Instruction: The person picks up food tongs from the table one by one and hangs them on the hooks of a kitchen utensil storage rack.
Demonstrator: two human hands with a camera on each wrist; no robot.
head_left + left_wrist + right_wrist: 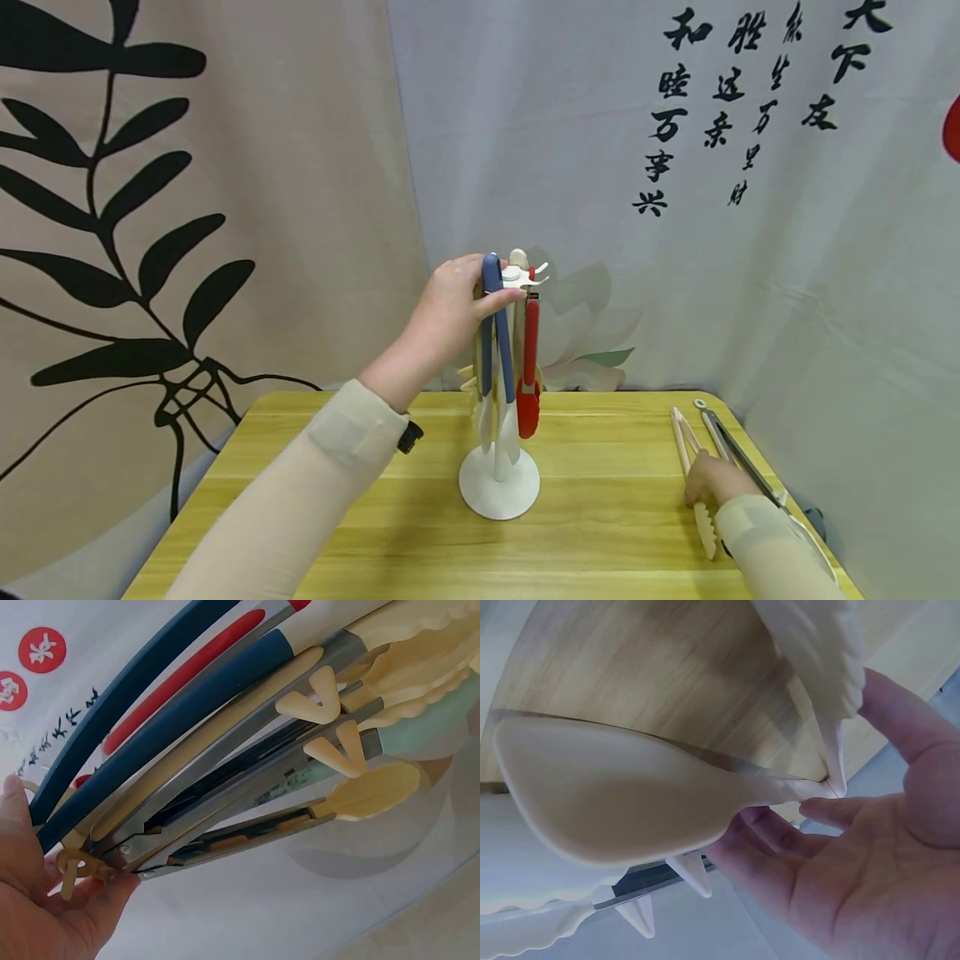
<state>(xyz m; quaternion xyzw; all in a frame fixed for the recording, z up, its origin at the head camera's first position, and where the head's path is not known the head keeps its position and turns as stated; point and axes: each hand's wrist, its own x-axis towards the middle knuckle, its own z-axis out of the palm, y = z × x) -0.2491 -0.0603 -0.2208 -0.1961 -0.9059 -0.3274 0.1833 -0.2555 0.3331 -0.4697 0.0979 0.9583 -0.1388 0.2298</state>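
A white utensil rack (499,492) with a round base stands upright on the table. From its top hang blue-handled tongs (506,350), red tongs (531,350) and, behind them, several metal tongs with yellow scalloped tips (382,791). My left hand (453,296) grips the top of the rack beside the upper end of the blue handles; its fingers are partly hidden behind them. At the right of the table, my right hand (716,479) holds cream tongs (705,529) between thumb and fingers. One arm of these ends in a spoon shape (622,791), the other in a ridged tip.
Beyond my right hand lie metal tongs (723,437) with dark handles, along the right edge of the wooden table (600,517). Pale V-shaped feet (690,871) show on nearby tongs. A printed curtain (525,125) hangs behind the table.
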